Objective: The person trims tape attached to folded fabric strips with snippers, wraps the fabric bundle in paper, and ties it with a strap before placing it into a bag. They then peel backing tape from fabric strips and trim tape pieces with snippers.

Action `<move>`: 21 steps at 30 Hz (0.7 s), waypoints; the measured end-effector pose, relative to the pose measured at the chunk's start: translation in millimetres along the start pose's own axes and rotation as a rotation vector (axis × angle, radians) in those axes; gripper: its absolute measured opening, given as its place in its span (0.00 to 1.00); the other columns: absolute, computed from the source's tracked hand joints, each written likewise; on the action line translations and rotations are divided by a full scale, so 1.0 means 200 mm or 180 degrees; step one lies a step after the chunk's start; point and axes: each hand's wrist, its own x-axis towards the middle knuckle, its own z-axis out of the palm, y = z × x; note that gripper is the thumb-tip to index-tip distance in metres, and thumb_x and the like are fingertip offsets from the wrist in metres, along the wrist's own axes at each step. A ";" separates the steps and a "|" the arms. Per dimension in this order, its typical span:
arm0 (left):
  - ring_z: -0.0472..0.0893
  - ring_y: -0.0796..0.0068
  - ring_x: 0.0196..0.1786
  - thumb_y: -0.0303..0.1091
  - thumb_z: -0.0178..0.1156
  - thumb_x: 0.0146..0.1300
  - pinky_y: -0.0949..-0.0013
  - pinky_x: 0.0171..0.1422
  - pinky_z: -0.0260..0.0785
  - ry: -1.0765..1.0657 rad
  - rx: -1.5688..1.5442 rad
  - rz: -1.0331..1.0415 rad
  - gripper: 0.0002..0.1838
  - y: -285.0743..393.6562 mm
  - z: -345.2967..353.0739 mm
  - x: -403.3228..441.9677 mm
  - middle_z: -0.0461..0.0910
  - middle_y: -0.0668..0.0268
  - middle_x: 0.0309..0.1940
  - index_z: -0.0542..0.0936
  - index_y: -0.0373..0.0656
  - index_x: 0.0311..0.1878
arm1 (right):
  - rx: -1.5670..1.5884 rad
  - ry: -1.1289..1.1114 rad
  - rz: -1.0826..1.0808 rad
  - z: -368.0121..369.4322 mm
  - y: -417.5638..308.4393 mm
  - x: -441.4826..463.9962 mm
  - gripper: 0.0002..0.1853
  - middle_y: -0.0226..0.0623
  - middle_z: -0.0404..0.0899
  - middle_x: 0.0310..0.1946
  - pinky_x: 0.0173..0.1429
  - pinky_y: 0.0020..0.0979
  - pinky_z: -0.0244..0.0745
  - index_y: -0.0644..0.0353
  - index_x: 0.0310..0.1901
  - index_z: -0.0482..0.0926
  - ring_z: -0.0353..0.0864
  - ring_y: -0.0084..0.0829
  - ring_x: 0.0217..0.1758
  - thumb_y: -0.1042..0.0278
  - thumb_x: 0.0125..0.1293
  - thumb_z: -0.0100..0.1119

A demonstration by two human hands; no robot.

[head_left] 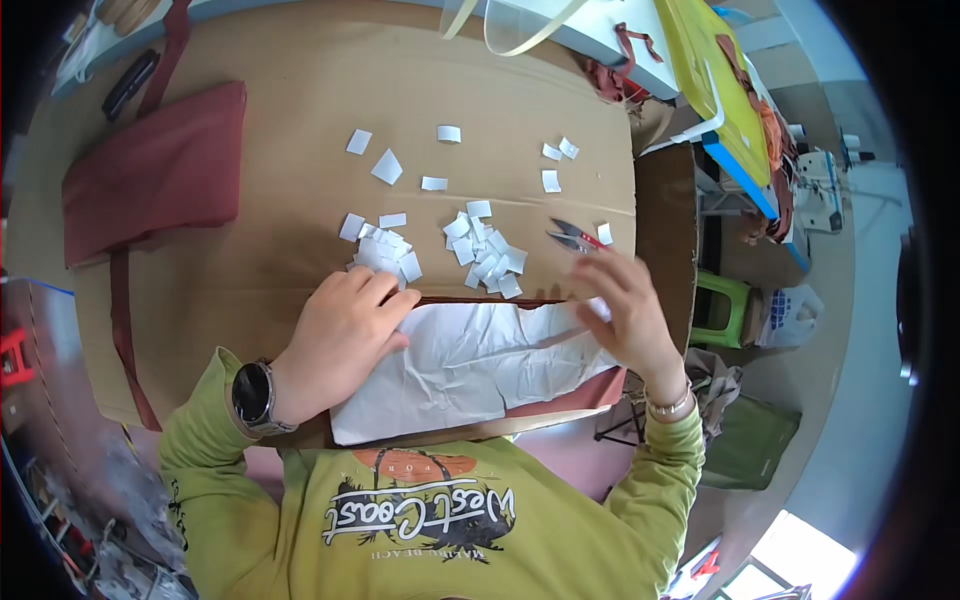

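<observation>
Your left hand (338,335) rests on the left end of the white sheet (450,365), fingers bent; I can't tell whether it grips. Your right hand (628,310), blurred, is half spread at the sheet's right end, its hold unclear. The sheet lies creased over a dark red piece (600,391), with white slips (487,255) and snips (572,238) beyond its far edge.

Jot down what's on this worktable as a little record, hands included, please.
Surface: cardboard
Left hand: on the left part of the crumpled paper, near the left pile
Right hand: blurred, at the paper's right end; grip unclear
Under the paper: red cloth, partly showing
White slips: two piles, the other being the right pile, plus scattered ones
Snips: just beyond the right hand
Far left: red bundle
</observation>
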 end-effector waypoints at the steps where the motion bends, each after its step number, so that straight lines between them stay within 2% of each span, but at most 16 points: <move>1: 0.69 0.70 0.37 0.30 0.63 0.46 0.68 0.46 0.61 0.0014 -0.0026 -0.0040 0.13 -0.01 0.01 -0.01 0.68 0.66 0.35 0.74 0.42 0.36 | 0.0007 -0.0041 -0.0012 0.01 0.01 -0.04 0.22 0.36 0.73 0.44 0.48 0.28 0.67 0.59 0.47 0.74 0.72 0.35 0.42 0.76 0.45 0.62; 3: 0.69 0.70 0.37 0.30 0.63 0.45 0.69 0.46 0.61 0.0048 -0.0073 -0.0083 0.15 -0.02 0.02 -0.02 0.68 0.66 0.35 0.73 0.42 0.38 | 0.0453 -0.0757 0.0503 0.06 0.05 -0.12 0.23 0.35 0.73 0.43 0.47 0.27 0.68 0.60 0.45 0.74 0.72 0.34 0.43 0.73 0.43 0.66; 8: 0.69 0.70 0.39 0.29 0.64 0.44 0.68 0.46 0.61 0.0062 -0.0204 -0.0336 0.17 -0.01 0.04 -0.02 0.68 0.65 0.35 0.73 0.41 0.39 | 0.0736 -0.0629 0.0832 0.06 0.08 -0.16 0.23 0.34 0.73 0.40 0.46 0.26 0.68 0.59 0.44 0.75 0.72 0.33 0.41 0.72 0.41 0.68; 10: 0.68 0.65 0.41 0.29 0.62 0.46 0.67 0.49 0.61 -0.0286 -0.0132 -0.0523 0.20 0.00 0.02 -0.01 0.69 0.62 0.39 0.72 0.39 0.44 | 0.0893 -0.0766 0.1069 0.06 0.09 -0.16 0.20 0.34 0.71 0.38 0.48 0.29 0.67 0.57 0.40 0.75 0.71 0.34 0.40 0.68 0.42 0.68; 11: 0.68 0.65 0.41 0.29 0.62 0.46 0.67 0.49 0.61 -0.0221 -0.0068 -0.0629 0.20 0.00 0.02 -0.01 0.69 0.62 0.39 0.72 0.39 0.44 | 0.0909 -0.0768 0.0929 0.06 0.10 -0.15 0.20 0.34 0.71 0.38 0.48 0.29 0.67 0.57 0.40 0.75 0.71 0.34 0.40 0.68 0.42 0.68; 13: 0.67 0.66 0.34 0.26 0.56 0.48 0.69 0.41 0.59 0.0040 0.0092 -0.0116 0.08 -0.01 0.06 -0.01 0.68 0.60 0.33 0.71 0.38 0.33 | 0.0505 -0.1229 0.0723 0.05 0.12 -0.16 0.19 0.35 0.70 0.36 0.46 0.30 0.67 0.58 0.38 0.73 0.70 0.35 0.38 0.69 0.42 0.68; 14: 0.66 0.66 0.34 0.26 0.54 0.48 0.68 0.40 0.59 0.0107 0.0450 -0.0041 0.06 -0.01 0.08 -0.01 0.68 0.59 0.32 0.70 0.39 0.31 | 0.0540 -0.1083 0.0618 0.06 0.10 -0.16 0.18 0.35 0.70 0.35 0.45 0.30 0.67 0.59 0.38 0.72 0.70 0.35 0.37 0.69 0.43 0.67; 16: 0.65 0.66 0.34 0.27 0.52 0.48 0.67 0.39 0.58 0.0213 0.0901 -0.0056 0.05 -0.01 0.11 -0.01 0.68 0.58 0.30 0.70 0.39 0.30 | 0.0580 -0.0906 0.0381 0.05 0.07 -0.17 0.17 0.35 0.70 0.34 0.43 0.31 0.67 0.59 0.37 0.72 0.70 0.36 0.36 0.70 0.45 0.66; 18: 0.64 0.66 0.35 0.27 0.51 0.46 0.66 0.40 0.58 0.0296 0.1349 0.0220 0.06 -0.01 0.14 -0.02 0.67 0.58 0.29 0.70 0.40 0.30 | 0.0539 -0.1086 0.0943 0.04 0.02 -0.20 0.14 0.38 0.71 0.32 0.41 0.32 0.67 0.60 0.36 0.71 0.71 0.38 0.35 0.71 0.48 0.63; 21: 0.63 0.65 0.36 0.28 0.52 0.46 0.65 0.42 0.58 0.0591 0.1234 0.0224 0.06 -0.01 0.17 -0.03 0.67 0.57 0.30 0.70 0.39 0.30 | 0.0389 -0.1229 0.0952 -0.01 -0.04 -0.22 0.14 0.40 0.72 0.28 0.37 0.33 0.67 0.64 0.37 0.70 0.71 0.39 0.31 0.71 0.49 0.62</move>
